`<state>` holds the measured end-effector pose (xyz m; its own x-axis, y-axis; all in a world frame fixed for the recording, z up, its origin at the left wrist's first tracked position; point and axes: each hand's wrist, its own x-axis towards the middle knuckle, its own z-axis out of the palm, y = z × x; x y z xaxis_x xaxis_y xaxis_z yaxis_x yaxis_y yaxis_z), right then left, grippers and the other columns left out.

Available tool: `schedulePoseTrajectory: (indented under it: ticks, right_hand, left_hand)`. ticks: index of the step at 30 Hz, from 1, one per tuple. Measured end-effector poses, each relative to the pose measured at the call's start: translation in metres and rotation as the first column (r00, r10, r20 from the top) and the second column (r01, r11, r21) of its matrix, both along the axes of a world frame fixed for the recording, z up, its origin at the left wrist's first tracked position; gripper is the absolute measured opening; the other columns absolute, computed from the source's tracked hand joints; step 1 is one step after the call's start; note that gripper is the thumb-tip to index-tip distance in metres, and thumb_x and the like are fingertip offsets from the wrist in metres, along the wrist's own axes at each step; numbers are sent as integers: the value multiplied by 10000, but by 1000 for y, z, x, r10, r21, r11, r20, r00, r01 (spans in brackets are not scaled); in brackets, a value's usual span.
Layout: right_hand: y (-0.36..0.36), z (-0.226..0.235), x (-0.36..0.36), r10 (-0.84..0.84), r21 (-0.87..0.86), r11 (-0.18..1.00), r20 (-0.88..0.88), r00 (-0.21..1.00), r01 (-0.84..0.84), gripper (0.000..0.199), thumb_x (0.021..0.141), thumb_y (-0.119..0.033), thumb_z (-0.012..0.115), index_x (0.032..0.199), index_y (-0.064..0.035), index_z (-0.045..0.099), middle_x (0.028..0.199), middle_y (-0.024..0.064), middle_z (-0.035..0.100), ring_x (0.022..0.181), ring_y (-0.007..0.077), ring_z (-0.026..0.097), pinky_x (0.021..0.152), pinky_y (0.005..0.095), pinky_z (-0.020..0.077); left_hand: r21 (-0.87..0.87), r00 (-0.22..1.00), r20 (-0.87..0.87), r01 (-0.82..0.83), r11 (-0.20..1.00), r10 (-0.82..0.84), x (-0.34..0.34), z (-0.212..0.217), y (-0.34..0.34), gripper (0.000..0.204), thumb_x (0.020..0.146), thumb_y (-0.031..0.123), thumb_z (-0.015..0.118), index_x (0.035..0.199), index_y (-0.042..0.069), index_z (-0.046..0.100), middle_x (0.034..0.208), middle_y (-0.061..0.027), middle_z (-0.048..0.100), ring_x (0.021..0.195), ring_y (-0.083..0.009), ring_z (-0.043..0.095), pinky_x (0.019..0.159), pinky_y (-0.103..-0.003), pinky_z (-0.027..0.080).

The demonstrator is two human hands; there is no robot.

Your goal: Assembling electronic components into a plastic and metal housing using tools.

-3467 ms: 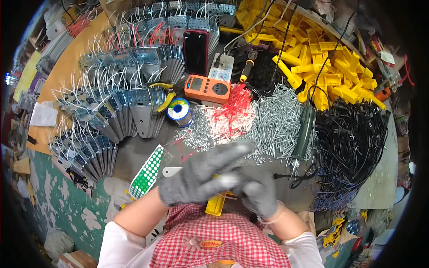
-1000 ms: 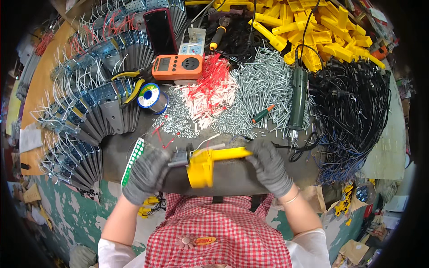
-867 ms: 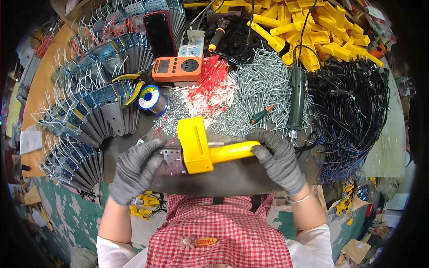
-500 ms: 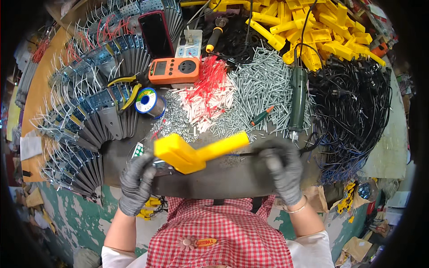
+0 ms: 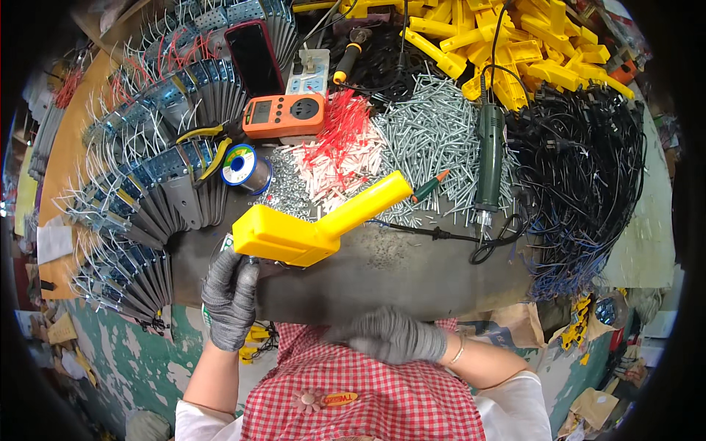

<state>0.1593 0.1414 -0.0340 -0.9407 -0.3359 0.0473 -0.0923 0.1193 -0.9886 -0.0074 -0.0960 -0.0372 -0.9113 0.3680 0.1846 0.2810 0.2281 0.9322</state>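
Right now only the left hand (image 5: 229,298) in a grey glove grips the long yellow plastic gun-shaped housing (image 5: 318,223), fingers curled under its fat end, above the dark table (image 5: 412,268). The right hand (image 5: 391,334), loosely curled and empty, is near the tummy. It could tip and fall onto the pile of silver screws (image 5: 434,140).

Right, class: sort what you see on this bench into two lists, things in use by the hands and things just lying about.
In use:
left hand, gripping
yellow housing
right hand, held near the apron, holding nothing that shows

Lying about:
orange meter
green screwdriver
solder reel
screws
black cables
phone
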Motion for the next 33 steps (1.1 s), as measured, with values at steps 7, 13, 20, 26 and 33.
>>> schedulePoseTrajectory:
  ticks: [7, 13, 20, 26, 33]
  right_hand:
    - [40, 23, 54, -773, 65, 629, 151, 616, 775, 290, 983, -176, 590, 1194, 15, 643, 1088, 140, 693, 975, 305, 687, 936, 456, 533]
    - [96, -22, 26, -519, 703, 75, -578, 630, 707, 409, 795, -101, 699, 1201, -122, 655, 1218, 78, 594, 1183, 349, 479, 1046, 490, 361]
    - [93, -5, 24, -465, 575, -24, -730, 500, 818, 263, 816, -140, 706, 1070, -141, 640, 1081, 53, 620, 1075, 307, 514, 1048, 499, 322]
    - [66, 6, 45, -481, 648, 349, -496, 723, 677, 190, 859, -225, 688, 1022, -142, 638, 961, -4, 659, 987, 211, 578, 1038, 497, 293]
    - [82, -10, 32, -377, 729, 340, -473, 796, 594, 193, 844, -222, 674, 1024, -164, 712, 924, -18, 682, 960, 216, 576, 981, 507, 320]
  left_hand:
    - [-449, 737, -482, 257, 856, -474, 4, 7, -5, 245, 820, 90, 744, 1028, 44, 624, 1002, -128, 669, 887, -300, 630, 819, -413, 471]
    - [-262, 858, -175, 433, 862, -484, 21, 12, 8, 258, 745, -5, 631, 998, 45, 639, 1021, -144, 631, 937, -296, 597, 847, -400, 463]
    - [-240, 885, -260, 329, 913, -387, 17, 48, 81, 351, 867, 177, 698, 1170, 12, 631, 1141, -182, 652, 1016, -312, 626, 860, -415, 500]
    - [-206, 721, -8, 677, 707, -693, 24, 60, 114, 725, 840, 530, 733, 1345, 38, 564, 1335, -194, 576, 1247, -382, 535, 1065, -470, 412]
    - [-716, 514, -452, 279, 640, -729, 59, 45, 133, 528, 753, 360, 754, 1227, 150, 656, 1259, -77, 631, 1302, -277, 514, 1099, -612, 259]
